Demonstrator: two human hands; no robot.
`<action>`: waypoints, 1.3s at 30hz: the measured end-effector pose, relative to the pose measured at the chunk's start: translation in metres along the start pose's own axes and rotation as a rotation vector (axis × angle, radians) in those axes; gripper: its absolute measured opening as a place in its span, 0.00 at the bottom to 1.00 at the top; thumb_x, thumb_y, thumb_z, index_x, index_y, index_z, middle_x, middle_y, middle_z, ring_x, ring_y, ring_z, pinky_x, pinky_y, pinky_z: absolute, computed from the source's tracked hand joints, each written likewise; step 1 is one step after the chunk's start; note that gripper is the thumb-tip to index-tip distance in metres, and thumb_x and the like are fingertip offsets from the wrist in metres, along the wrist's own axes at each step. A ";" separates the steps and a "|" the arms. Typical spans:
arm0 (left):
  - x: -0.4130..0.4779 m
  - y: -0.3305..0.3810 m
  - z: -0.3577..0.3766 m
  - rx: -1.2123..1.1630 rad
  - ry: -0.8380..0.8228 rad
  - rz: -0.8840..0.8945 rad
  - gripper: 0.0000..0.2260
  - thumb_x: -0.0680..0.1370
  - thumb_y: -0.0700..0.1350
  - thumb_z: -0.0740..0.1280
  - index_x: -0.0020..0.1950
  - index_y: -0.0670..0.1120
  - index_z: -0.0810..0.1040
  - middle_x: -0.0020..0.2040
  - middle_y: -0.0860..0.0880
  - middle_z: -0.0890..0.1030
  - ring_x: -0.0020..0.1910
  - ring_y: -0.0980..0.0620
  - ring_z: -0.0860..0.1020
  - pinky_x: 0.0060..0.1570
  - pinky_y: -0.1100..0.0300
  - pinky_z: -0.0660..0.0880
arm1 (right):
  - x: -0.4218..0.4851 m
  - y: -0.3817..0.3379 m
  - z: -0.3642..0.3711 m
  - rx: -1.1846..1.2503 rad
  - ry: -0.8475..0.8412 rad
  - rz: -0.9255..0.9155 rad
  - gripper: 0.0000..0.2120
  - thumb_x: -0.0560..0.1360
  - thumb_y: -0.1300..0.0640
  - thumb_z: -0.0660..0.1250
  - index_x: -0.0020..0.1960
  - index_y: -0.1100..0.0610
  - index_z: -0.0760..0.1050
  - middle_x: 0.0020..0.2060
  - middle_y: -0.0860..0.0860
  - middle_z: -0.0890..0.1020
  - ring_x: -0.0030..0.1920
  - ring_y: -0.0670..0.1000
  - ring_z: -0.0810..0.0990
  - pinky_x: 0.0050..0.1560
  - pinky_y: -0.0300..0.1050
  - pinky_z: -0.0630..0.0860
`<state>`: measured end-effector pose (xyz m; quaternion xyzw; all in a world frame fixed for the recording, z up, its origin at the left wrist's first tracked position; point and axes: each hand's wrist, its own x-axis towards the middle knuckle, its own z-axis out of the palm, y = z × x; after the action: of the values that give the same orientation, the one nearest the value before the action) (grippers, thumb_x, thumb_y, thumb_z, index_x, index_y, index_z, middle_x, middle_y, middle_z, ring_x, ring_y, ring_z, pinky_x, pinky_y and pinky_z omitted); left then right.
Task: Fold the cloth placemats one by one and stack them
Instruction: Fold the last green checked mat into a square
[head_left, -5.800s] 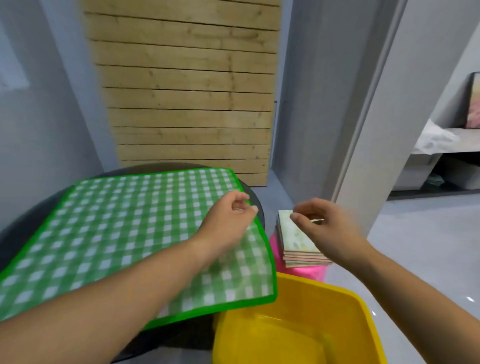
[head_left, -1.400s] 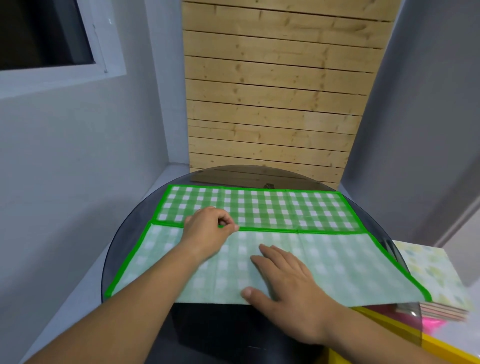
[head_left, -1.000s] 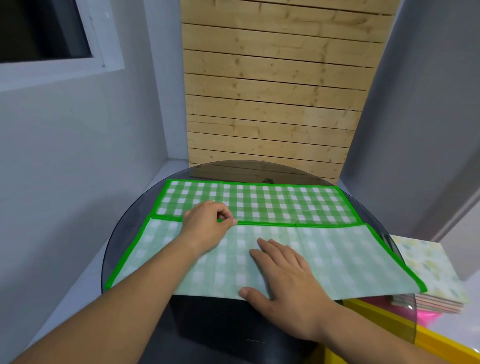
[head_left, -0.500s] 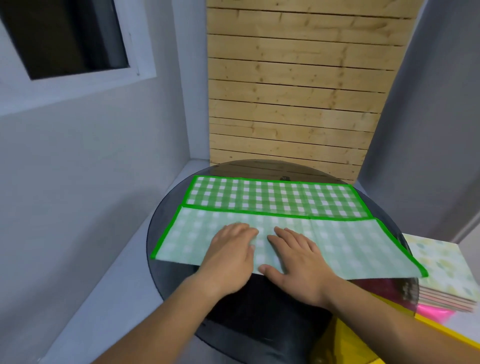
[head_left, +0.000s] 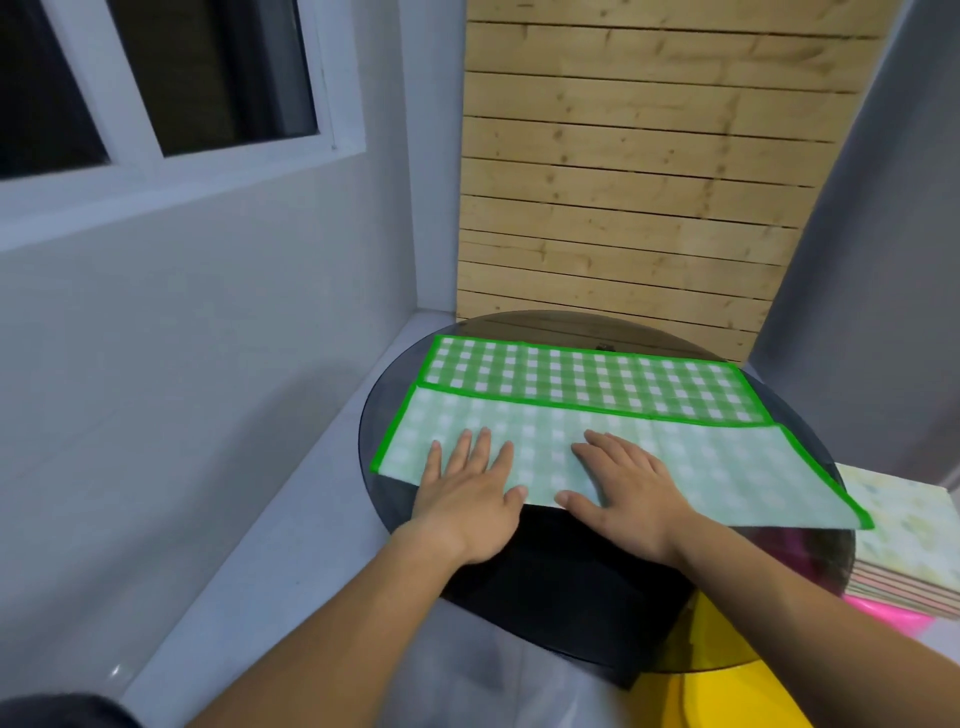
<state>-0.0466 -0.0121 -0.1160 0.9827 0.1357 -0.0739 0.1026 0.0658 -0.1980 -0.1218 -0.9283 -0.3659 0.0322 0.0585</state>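
A green checked placemat (head_left: 597, 382) with a bright green border lies on the round dark glass table (head_left: 571, 597). Its near part is folded over, showing the paler underside (head_left: 727, 478). My left hand (head_left: 467, 493) rests flat, fingers spread, on the fold's near left edge. My right hand (head_left: 628, 488) lies flat beside it on the middle of the folded flap. Neither hand grips anything. A stack of folded placemats (head_left: 914, 551) with a pale floral one on top sits at the right, off the table.
The stack rests on a pink stool (head_left: 883, 618). A yellow tub (head_left: 727, 686) stands below the table's near right edge. A grey wall with a window (head_left: 156, 78) is at the left, a wooden slat panel (head_left: 649, 171) behind the table.
My left hand let go of the folded edge and moved down to lie flat. Both hands have slid a little apart along the near fold. The camera turned left.
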 end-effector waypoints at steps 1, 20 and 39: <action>-0.002 -0.004 -0.001 -0.010 0.002 -0.015 0.27 0.85 0.57 0.43 0.82 0.53 0.39 0.82 0.51 0.35 0.80 0.51 0.33 0.77 0.44 0.32 | 0.000 0.001 0.000 0.001 0.001 0.000 0.45 0.69 0.24 0.41 0.79 0.46 0.53 0.80 0.46 0.53 0.79 0.49 0.49 0.77 0.51 0.49; -0.027 -0.082 -0.014 -0.253 0.354 -0.075 0.38 0.73 0.27 0.51 0.82 0.50 0.54 0.83 0.47 0.52 0.82 0.51 0.42 0.77 0.52 0.32 | 0.000 -0.001 -0.002 0.001 0.001 0.001 0.47 0.66 0.23 0.38 0.79 0.46 0.54 0.79 0.46 0.54 0.79 0.50 0.51 0.77 0.52 0.50; 0.061 0.019 0.000 -0.037 0.083 0.184 0.25 0.85 0.57 0.44 0.83 0.56 0.47 0.83 0.52 0.43 0.81 0.54 0.39 0.79 0.50 0.37 | -0.001 0.008 -0.002 0.075 -0.004 -0.078 0.38 0.77 0.31 0.52 0.80 0.51 0.53 0.80 0.49 0.51 0.80 0.50 0.46 0.78 0.50 0.44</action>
<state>0.0172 -0.0149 -0.1234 0.9911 0.0505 -0.0207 0.1212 0.0705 -0.2045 -0.1209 -0.9104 -0.4004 0.0454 0.0938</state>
